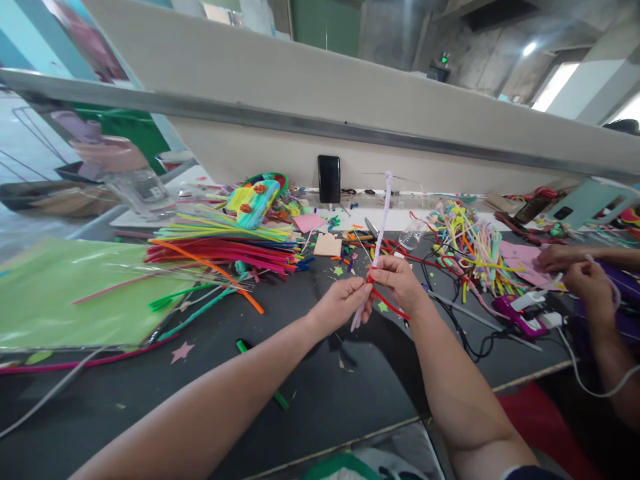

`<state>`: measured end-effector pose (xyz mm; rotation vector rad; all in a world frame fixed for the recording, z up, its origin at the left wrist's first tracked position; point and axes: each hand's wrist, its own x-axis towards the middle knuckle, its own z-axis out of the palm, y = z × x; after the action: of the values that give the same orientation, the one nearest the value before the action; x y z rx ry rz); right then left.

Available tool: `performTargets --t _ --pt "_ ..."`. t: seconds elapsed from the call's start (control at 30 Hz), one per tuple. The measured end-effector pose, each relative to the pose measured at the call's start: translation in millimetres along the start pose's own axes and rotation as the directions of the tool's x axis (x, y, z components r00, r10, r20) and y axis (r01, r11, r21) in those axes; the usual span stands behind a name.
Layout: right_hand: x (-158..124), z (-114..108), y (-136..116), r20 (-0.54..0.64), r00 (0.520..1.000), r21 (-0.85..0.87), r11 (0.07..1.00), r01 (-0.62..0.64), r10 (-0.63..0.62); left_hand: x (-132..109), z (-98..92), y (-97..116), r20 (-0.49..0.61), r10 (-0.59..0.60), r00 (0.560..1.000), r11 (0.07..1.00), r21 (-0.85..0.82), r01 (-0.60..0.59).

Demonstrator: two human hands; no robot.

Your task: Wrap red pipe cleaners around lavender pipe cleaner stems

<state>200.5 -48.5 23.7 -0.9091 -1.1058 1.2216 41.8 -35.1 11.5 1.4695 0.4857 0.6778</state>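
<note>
A pale lilac pipe cleaner (383, 220) stands nearly upright between my hands, its lower end poking out beneath the fingers. Around it, at my fingertips, goes a red pipe cleaner (393, 304), whose free end trails right under my right wrist. My left hand (344, 301) pinches the lilac stem low down. Just above and to the right, my right hand (397, 283) has its thumb and fingers closed at the red wrap. The fingers partly hide how the red one winds. Below my left forearm lies a green marker-like stick (280, 399).
Left lie a pipe cleaner bundle (235, 250) and a green sheet (75, 293). A phone (329, 179) leans on the back panel. At right are tangled pipe cleaner pieces (465, 243), a purple power strip (525, 317) with cables, and another person's hands (587, 273).
</note>
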Motion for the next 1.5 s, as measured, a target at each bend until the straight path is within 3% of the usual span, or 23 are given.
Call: performTargets --t 0.07,0.13,0.33,0.57,0.67,0.8,0.93,1.23,1.37,1.5 --pt "0.9 0.2 1.0 0.000 1.000 -0.019 1.000 0.003 -0.003 0.8 -1.4 0.6 -0.041 0.034 0.999 0.993 0.112 -0.030" --pt "1.8 -0.2 1.7 -0.005 1.000 -0.034 0.999 0.012 -0.012 1.7 -1.8 1.2 -0.057 0.041 0.998 0.992 0.118 -0.034" --pt "1.4 -2.5 -2.2 0.012 1.000 -0.073 0.997 0.019 -0.018 2.8 1.5 0.1 0.045 -0.034 0.998 0.951 -0.307 0.046" --pt "-0.4 -3.1 -3.1 0.140 0.990 0.037 0.999 -0.004 -0.001 -0.2 4.8 0.8 0.227 -0.027 0.974 0.777 -0.608 0.163" --pt "-1.5 -2.5 -0.8 0.183 0.983 0.112 0.993 -0.034 0.013 -1.9 4.6 4.3 0.313 -0.037 0.949 0.727 -0.643 0.241" --pt "-1.7 -1.9 1.6 0.195 0.980 0.129 0.990 -0.058 0.033 -3.6 3.1 7.4 0.368 -0.072 0.927 0.714 -0.630 0.306" --pt "-0.8 -1.6 2.7 0.146 0.989 0.106 0.993 -0.042 0.026 -4.0 1.6 5.4 0.367 -0.055 0.929 0.726 -0.624 0.289" --pt "0.1 0.3 4.9 0.038 0.999 0.028 1.000 -0.013 0.012 -1.4 6.2 -1.1 0.195 -0.020 0.981 0.829 -0.545 0.125" --pt "-0.7 2.3 4.2 -0.021 1.000 -0.011 1.000 -0.002 0.002 -0.2 5.9 -2.8 0.101 -0.042 0.994 0.930 -0.359 0.076" --pt "1.6 3.5 7.0 -0.063 0.998 -0.050 0.999 -0.011 0.008 0.5 1.3 -4.3 -0.035 -0.024 0.999 0.999 -0.026 0.023"
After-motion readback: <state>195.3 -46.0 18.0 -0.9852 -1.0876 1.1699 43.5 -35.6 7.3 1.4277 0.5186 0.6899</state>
